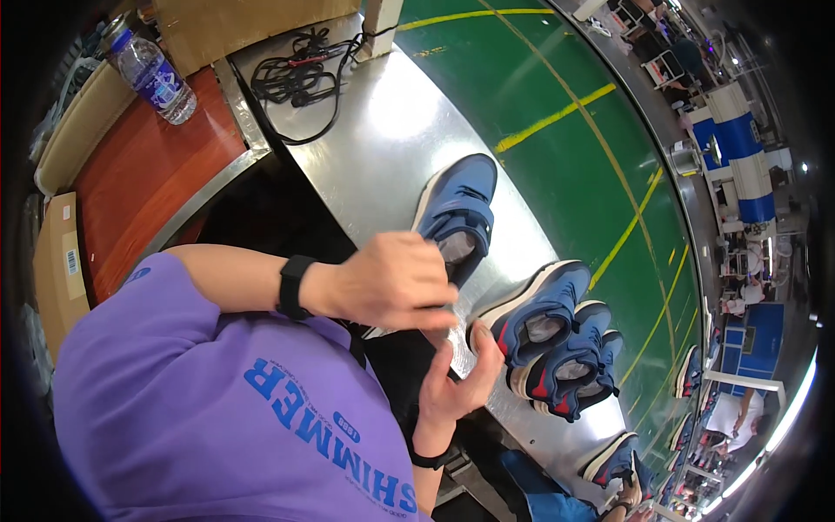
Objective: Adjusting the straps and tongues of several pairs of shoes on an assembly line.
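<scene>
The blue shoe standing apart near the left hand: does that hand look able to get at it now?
Probably yes: the left hand overlaps the near end of the blue shoe in view, and nothing visible stands between them. Whether they touch is unclear.

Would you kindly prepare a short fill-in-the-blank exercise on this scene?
1. Of the left hand and the right hand, the one nearer the bottle is the ____ hand.
2. The shoe nearest the left hand is mainly coloured ____.
3. The shirt is coloured ____.
4. The lines on the green floor are coloured ____.

Missing words: left; blue; purple; yellow.
</scene>
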Tool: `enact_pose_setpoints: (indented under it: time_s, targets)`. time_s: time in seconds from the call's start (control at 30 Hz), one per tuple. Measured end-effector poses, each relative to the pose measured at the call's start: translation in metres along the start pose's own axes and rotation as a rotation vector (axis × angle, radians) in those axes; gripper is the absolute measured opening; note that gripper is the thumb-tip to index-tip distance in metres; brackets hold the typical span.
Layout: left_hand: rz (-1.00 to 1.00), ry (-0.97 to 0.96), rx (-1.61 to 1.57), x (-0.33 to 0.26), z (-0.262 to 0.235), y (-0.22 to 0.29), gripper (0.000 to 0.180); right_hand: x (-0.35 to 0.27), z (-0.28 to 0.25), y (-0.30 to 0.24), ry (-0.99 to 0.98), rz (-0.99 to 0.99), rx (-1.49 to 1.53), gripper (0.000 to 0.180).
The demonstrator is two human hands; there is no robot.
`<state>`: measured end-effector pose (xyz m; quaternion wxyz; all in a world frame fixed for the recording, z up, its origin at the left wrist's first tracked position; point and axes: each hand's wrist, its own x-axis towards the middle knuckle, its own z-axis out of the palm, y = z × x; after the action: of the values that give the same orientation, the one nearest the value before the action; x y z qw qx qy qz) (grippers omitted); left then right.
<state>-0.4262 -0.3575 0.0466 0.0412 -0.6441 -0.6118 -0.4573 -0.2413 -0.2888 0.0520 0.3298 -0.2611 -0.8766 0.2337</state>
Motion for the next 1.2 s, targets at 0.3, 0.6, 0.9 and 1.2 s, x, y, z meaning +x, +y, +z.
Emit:
enact_pose_setpoints:
  time_s: [0.3, 0.6, 0.9, 1.2]
  targets:
    - [-0.023, 0.012, 0.061, 0.032, 0.000, -0.051, 0.029, 0.052, 0.053, -0.037, -0.316, -0.173, -0.391, 0.041]
    - [0.292, -0.204, 0.165, 0.041, 0.001, -0.049, 0.013, 0.053, 0.073, -0.027, -0.183, -0.201, -0.393, 0.025]
    - [-0.395, 0.085, -0.236, -0.001, -0.028, -0.037, 0.016, 0.033, 0.038, -0.018, -0.175, 0.029, -0.098, 0.025]
    - [-0.511, -0.318, -0.124, -0.013, -0.019, -0.035, 0.050, 0.009, 0.040, -0.034, -0.340, -0.268, -0.178, 0.023]
